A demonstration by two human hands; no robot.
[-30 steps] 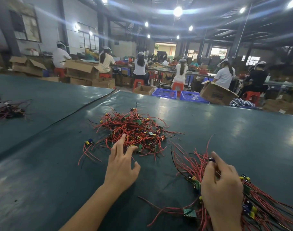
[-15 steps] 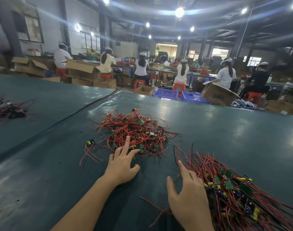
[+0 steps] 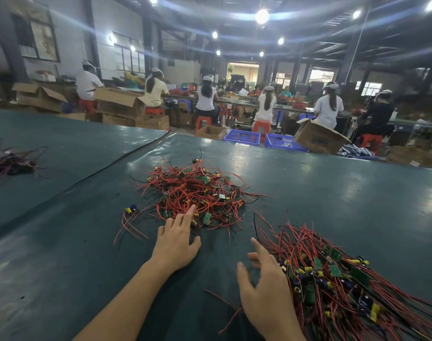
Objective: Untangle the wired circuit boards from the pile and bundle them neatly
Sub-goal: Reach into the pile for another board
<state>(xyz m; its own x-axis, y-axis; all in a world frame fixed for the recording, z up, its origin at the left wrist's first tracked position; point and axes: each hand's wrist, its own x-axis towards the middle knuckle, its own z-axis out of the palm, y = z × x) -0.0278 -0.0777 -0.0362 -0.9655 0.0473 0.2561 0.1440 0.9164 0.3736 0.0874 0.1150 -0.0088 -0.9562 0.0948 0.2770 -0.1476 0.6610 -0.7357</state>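
Note:
A tangled pile of red-wired circuit boards (image 3: 197,193) lies in the middle of the dark green table (image 3: 345,198). My left hand (image 3: 176,239) reaches to the pile's near edge with fingers straight, its fingertips touching the wires. At the right lies a sorted bundle of wired boards (image 3: 333,279), wires fanned out away from me. My right hand (image 3: 264,291) hovers open just left of that bundle, holding nothing. One loose board with red wires (image 3: 130,215) lies left of the pile.
Another small heap of wires (image 3: 8,162) sits at the table's far left. A black seam or cable (image 3: 116,161) runs diagonally across the table. Beyond the table's far edge are cardboard boxes (image 3: 318,137), blue crates (image 3: 243,137) and several seated workers.
My right hand let go of the sorted bundle, laid it on the table and moved left, opening. My left hand stayed at the pile's near edge, edging slightly forward.

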